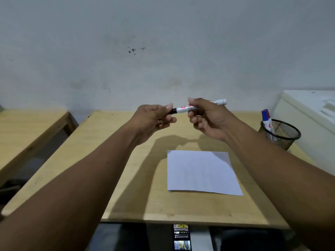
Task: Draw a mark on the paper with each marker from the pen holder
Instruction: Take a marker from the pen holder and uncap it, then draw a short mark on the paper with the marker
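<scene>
Head view, marker level, cap in left hand grip, barrel in right hand grip

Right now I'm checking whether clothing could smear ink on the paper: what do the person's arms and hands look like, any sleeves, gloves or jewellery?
Both arms are bare as far up as the view shows; no sleeve appears. The left hand and right hand wear no gloves. No ring, watch or bracelet shows on the visible sides of the fingers and wrists.
</scene>
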`<action>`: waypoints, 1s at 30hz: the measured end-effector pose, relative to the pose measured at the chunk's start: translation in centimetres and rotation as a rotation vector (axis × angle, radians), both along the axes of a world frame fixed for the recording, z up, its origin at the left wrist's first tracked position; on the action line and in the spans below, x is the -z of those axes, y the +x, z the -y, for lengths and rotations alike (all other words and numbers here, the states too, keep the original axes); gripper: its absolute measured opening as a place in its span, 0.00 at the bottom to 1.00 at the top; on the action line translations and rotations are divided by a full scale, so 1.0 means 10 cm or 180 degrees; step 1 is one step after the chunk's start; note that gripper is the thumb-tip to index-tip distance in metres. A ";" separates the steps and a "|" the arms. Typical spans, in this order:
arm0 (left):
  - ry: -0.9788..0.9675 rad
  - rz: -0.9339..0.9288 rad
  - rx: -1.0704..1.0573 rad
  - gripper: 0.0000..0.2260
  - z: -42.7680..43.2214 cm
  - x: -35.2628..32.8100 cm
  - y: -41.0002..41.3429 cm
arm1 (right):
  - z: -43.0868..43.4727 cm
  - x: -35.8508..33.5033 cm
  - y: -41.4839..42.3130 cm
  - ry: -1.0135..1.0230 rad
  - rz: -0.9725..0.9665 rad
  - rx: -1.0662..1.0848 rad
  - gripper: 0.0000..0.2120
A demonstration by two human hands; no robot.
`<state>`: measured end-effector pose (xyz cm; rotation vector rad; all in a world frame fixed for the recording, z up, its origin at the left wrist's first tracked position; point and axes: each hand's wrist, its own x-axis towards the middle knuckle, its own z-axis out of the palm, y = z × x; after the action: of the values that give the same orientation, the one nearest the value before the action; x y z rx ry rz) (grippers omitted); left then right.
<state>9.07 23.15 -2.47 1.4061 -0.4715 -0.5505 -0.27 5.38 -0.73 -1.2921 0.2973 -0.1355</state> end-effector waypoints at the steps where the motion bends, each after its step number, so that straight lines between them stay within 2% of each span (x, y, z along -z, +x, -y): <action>1: 0.0006 -0.0004 0.0000 0.09 -0.02 0.05 0.02 | 0.00 0.04 0.02 -0.0015 0.0070 -0.0074 0.09; 6: -0.0127 -0.0287 -0.0382 0.10 -0.19 0.26 0.14 | 0.14 0.08 0.04 -0.0072 0.0397 -0.0406 0.04; 7: 0.0027 -0.0168 -0.0465 0.11 -0.28 0.32 0.18 | 0.20 0.08 0.03 -0.0083 0.0416 -0.0379 0.02; 9: 0.0735 0.0493 -0.0475 0.11 -0.45 0.46 0.24 | 0.32 0.08 -0.01 -0.0126 0.0365 -0.0294 0.03; 11: 0.1547 0.1268 -0.0352 0.08 -0.54 0.57 0.25 | 0.37 0.15 -0.04 -0.0166 0.0208 -0.0241 0.06; 13: 0.2063 0.1778 -0.0128 0.05 -0.52 0.64 0.20 | 0.33 0.24 -0.03 -0.0222 0.0060 -0.0134 0.06; 17: 0.2437 0.2094 0.0006 0.06 -0.39 0.73 0.08 | 0.13 0.47 0.00 -0.0476 -0.0013 0.0116 0.03; 21: 0.2371 0.2255 -0.0165 0.04 -0.35 0.86 0.01 | -0.04 0.70 -0.01 -0.0602 0.0054 0.0391 0.04; 24: 0.2184 0.2570 -0.0467 0.10 -0.38 0.99 -0.05 | -0.12 0.78 0.00 -0.0556 0.0061 0.0506 0.04; 28: 0.2266 0.3026 -0.0460 0.34 -0.42 1.04 -0.16 | -0.17 0.85 0.00 -0.0670 0.0056 0.0485 0.04; 30: 0.2445 0.3301 -0.0298 0.40 -0.42 1.03 -0.19 | -0.20 0.89 -0.01 -0.0770 0.0051 0.0476 0.05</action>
<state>7.18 27.36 -12.80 2.4171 -1.0729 0.1713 -0.35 7.35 -9.66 -1.5073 0.3724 -0.3163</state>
